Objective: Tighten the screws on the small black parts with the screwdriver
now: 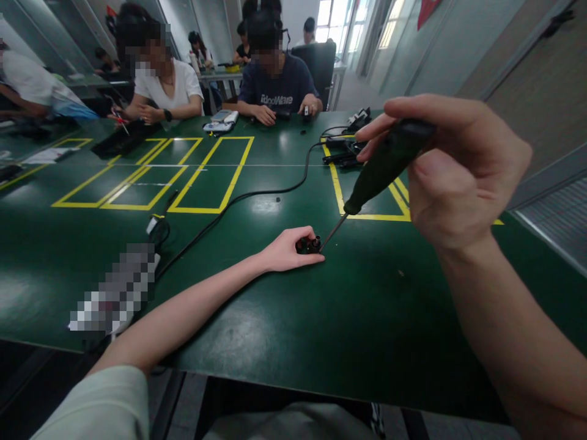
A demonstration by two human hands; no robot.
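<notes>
My left hand (293,249) rests on the green table and grips a small black part (308,245) between thumb and fingers. The part looks rounded and hollow, but its exact kind is too small to make out. My right hand (454,165) is raised higher on the right, with its fingers wrapped around the dark handle of a screwdriver (373,174). The thin metal shaft slants down to the left, and its tip is at the right side of the black part. Whether the tip sits inside the part cannot be seen.
A black cable (257,193) crosses the green table (275,330) from a blurred power strip (119,287) to several black items (343,150) at the back right. Yellow tape (197,209) marks rectangles. Across the table sit people, one in a dark shirt (279,85).
</notes>
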